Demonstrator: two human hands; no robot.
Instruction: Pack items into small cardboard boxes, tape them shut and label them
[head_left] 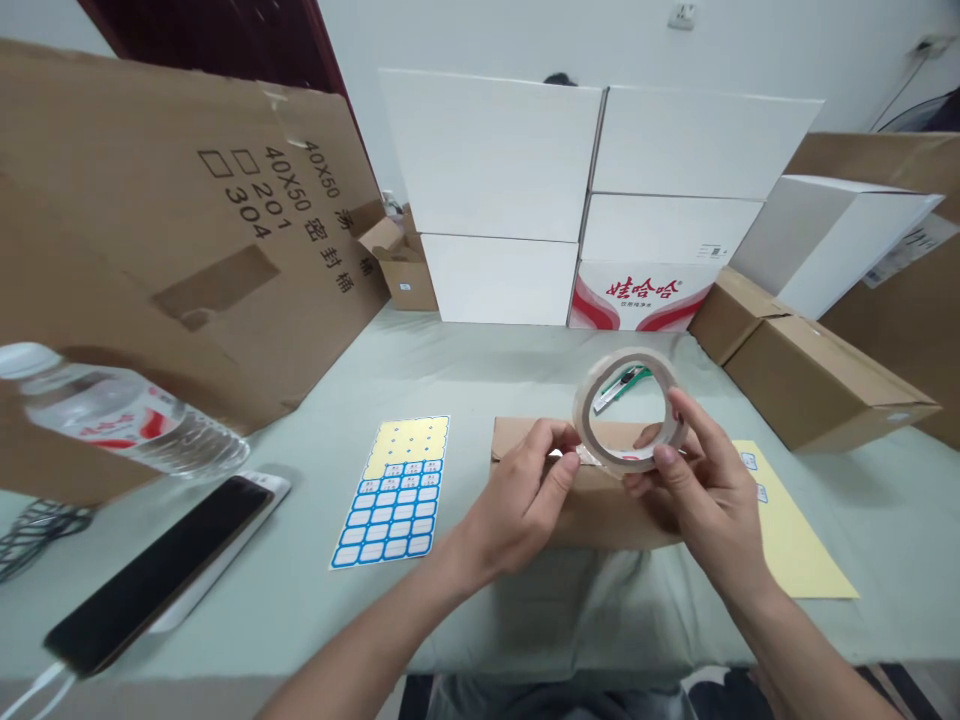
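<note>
A roll of clear tape (587, 412) is held up above a small brown cardboard box (592, 510) at the table's front. My right hand (709, 490) grips the roll's right side, thumb on the near face and fingers around the ring. At the roll's left edge, my left hand (525, 490) pinches with thumb and forefinger at what looks like the tape's loose end; the tape itself is hard to see. Through the ring shows a green utility knife (622, 388) lying on the table behind the box.
Left of the box lies a blue-and-white label sheet (390, 510); to its right is a yellow sheet (795, 540). A phone (157, 580) and a tilted water bottle (142, 415) are at the left. White cartons (502, 160) and brown boxes (817, 370) stand behind.
</note>
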